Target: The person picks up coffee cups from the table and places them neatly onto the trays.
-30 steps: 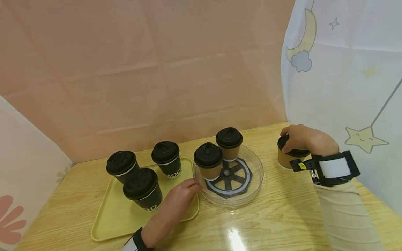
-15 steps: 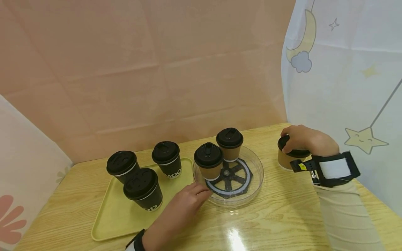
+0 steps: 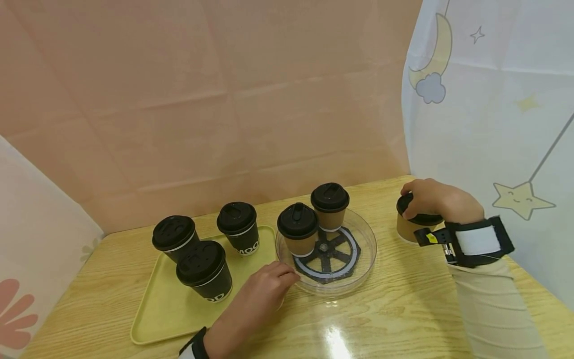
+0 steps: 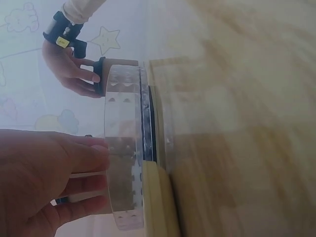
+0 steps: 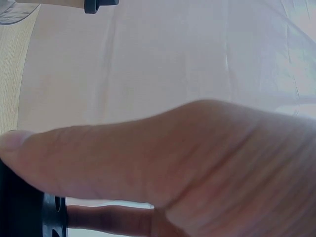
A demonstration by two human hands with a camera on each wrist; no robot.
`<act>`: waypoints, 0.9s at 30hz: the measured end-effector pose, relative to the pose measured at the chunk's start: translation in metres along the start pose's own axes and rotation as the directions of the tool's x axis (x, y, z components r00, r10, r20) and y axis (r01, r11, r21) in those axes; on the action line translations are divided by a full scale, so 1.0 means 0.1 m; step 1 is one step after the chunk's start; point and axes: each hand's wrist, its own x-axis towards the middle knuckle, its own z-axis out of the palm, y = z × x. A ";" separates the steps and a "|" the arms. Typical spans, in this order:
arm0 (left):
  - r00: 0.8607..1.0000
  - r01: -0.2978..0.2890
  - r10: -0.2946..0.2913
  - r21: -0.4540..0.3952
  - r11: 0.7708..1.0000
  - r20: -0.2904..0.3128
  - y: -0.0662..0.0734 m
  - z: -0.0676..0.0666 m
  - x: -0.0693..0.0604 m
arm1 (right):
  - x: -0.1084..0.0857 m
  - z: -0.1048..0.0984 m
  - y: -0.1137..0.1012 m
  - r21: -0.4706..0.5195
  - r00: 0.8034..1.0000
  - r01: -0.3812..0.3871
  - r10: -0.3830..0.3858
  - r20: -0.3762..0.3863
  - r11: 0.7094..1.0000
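My right hand (image 3: 441, 199) grips the black lid of a brown paper coffee cup (image 3: 407, 229) from above; the cup stands on the table at the right. With fingertips and thumb at its near left rim, my left hand (image 3: 264, 289) pinches a clear round turntable (image 3: 369, 254). In the left wrist view, thumb and fingers (image 4: 86, 205) meet the clear wall. Two brown lidded coffee cups stand on the turntable, one front left (image 3: 298, 234) and another behind it (image 3: 330, 209). Under its clear floor shows a black spoked base (image 3: 325, 264).
Left of the turntable lies a yellow tray (image 3: 157, 319) with three black lidded coffee cups: one at back left (image 3: 175, 237), one in front of it (image 3: 206, 271), one at right (image 3: 239, 229). A peach cloth (image 3: 202, 124) hangs behind the wooden table (image 3: 381, 324).
My left hand has moved right along the turntable's rim, then back slightly. The rear brown cup on the turntable has shifted slightly right. My right hand and its cup have stayed put.
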 end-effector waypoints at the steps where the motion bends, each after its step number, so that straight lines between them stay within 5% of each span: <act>1: 1.000 0.007 -0.007 0.003 1.000 -0.005 -0.01 0.00 0.00 | 0.00 0.00 0.00 -0.001 1.000 -0.001 0.001 0.001 1.000; 11: 0.996 0.020 -0.017 0.039 0.999 -0.093 -0.04 0.03 0.00 | 0.01 0.00 0.01 -0.006 1.000 0.004 -0.004 0.004 1.000; 27: 0.988 0.106 -0.103 0.018 0.994 -0.113 -0.12 0.02 -0.02 | 0.00 -0.01 0.00 0.012 1.000 0.004 -0.004 0.002 1.000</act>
